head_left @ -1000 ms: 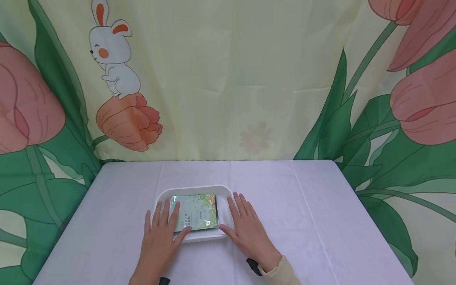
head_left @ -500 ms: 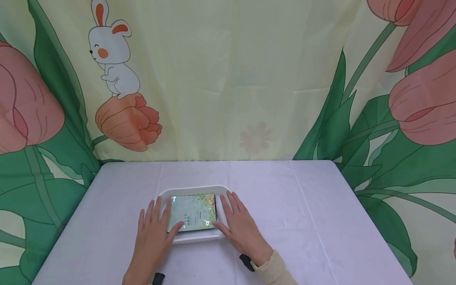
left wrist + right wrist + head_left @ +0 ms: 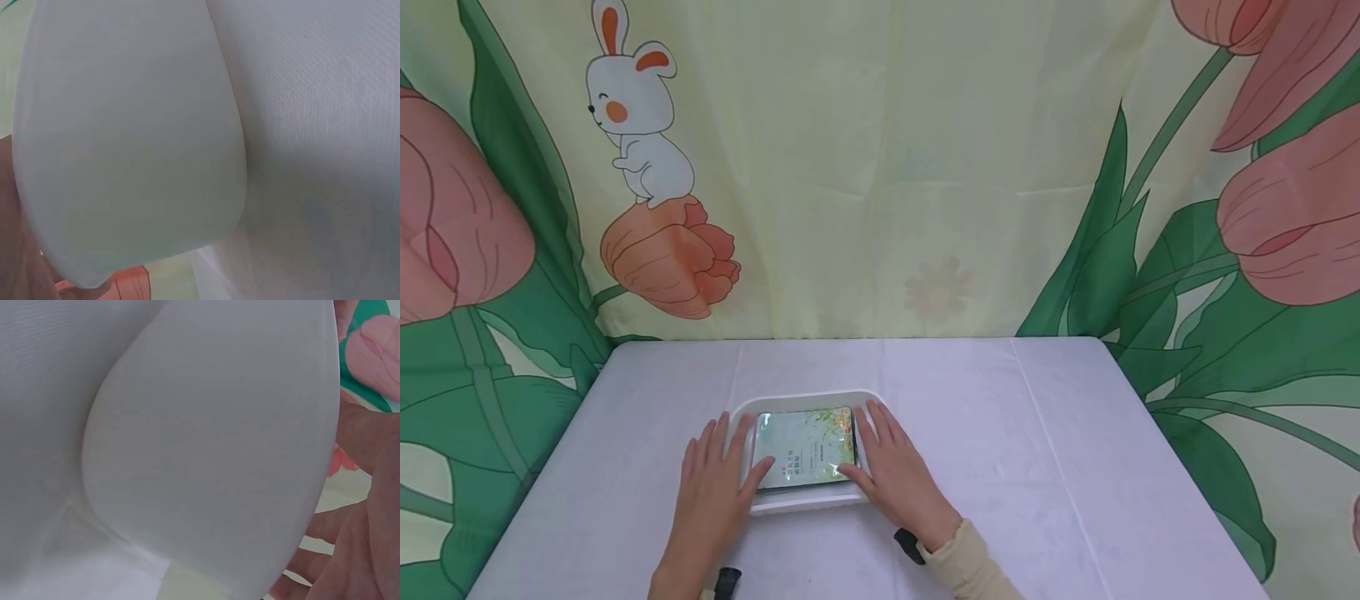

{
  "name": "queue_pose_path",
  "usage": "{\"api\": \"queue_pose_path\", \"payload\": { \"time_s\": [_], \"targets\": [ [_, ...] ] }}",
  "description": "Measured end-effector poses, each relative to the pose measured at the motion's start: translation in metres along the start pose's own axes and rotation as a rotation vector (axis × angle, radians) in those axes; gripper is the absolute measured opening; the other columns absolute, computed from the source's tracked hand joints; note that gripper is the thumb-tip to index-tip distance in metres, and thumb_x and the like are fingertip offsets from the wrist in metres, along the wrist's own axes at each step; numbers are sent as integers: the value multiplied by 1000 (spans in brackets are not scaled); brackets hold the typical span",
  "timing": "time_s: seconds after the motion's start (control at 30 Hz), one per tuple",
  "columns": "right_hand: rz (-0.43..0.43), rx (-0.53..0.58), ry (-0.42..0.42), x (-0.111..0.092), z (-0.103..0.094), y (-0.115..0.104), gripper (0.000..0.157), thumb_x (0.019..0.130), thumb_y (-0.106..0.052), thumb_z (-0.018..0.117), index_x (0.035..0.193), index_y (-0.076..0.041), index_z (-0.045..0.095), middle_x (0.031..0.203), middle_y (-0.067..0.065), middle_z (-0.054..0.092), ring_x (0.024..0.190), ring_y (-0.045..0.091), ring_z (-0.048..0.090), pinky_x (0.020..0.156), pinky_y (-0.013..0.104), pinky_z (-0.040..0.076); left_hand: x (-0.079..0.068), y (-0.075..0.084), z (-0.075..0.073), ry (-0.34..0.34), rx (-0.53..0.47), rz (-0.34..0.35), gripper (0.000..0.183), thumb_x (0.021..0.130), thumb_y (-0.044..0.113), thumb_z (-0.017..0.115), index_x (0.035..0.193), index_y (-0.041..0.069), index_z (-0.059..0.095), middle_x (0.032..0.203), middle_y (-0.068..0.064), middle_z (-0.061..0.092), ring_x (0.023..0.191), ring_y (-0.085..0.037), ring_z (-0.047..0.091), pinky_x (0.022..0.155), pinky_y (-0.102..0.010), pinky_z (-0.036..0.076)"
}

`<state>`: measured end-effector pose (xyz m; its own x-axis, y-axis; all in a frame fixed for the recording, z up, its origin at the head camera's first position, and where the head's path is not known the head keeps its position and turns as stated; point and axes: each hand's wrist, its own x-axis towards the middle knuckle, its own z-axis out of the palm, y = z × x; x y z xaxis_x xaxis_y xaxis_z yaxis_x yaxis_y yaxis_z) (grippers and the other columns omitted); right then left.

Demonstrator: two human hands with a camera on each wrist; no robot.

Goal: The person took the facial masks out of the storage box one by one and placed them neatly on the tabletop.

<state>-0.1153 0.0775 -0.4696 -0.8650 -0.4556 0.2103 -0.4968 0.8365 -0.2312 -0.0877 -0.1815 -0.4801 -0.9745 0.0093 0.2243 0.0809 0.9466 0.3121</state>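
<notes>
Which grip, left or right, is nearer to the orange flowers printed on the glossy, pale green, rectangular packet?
Right. The right grip is just beside the orange flowers; the left grip is across the packet, at its opposite end.

No text can be made out in any view. The pale green packet point(image 3: 805, 433) bears a darker cluster of characters point(image 3: 792, 463) near its lower edge, with finer, fainter lines of print point(image 3: 822, 452) just beside it, all too small to read.
</notes>
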Motion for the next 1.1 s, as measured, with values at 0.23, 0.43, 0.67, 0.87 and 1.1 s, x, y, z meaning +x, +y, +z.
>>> {"api": "queue_pose_path", "payload": {
  "time_s": [0.23, 0.43, 0.67, 0.87, 1.1],
  "targets": [
    [9, 38, -44, 6, -2, -8, 80, 96, -51, 57, 153, -2, 30, 159, 19, 29, 148, 33, 28, 117, 43, 33, 3, -5, 0, 1, -3, -21, 74, 96, 48, 59, 153, 8, 35, 155, -28, 29, 144, -46, 22, 116, -63, 16],
    [4, 32, -48, 10, -2, -12, 80, 96, -52, 57, 154, -3, 30, 158, 18, 29, 146, 32, 31, 114, 42, 37, 2, -8, -3, 21, -12, -37, 73, 94, 47, 62, 152, 10, 37, 154, -25, 33, 141, -44, 28, 115, -62, 21],
    [-9, 35, -48, 15, -2, -17, 79, 96, -50, 58, 153, -2, 31, 157, 20, 31, 144, 34, 33, 116, 41, 35, 1, -8, -11, -9, -36, -67, 70, 96, 42, 62, 154, 13, 35, 153, -24, 34, 139, -45, 31, 113, -64, 26],
    [-19, 51, -43, 18, 0, -20, 79, 95, -48, 61, 152, 0, 32, 156, 22, 33, 143, 36, 35, 115, 44, 36, 1, -10, -14, -80, -54, -119, 69, 99, 45, 55, 155, 12, 32, 155, -25, 31, 140, -46, 30, 112, -66, 28],
    [-14, 35, -74, 22, 5, -22, 79, 95, -51, 59, 152, -2, 32, 156, 20, 33, 143, 34, 35, 115, 43, 37, 2, -16, -13, -145, -105, -201, 73, 100, 47, 54, 157, 12, 25, 154, -25, 31, 140, -47, 32, 108, -66, 32]
  ]
}}
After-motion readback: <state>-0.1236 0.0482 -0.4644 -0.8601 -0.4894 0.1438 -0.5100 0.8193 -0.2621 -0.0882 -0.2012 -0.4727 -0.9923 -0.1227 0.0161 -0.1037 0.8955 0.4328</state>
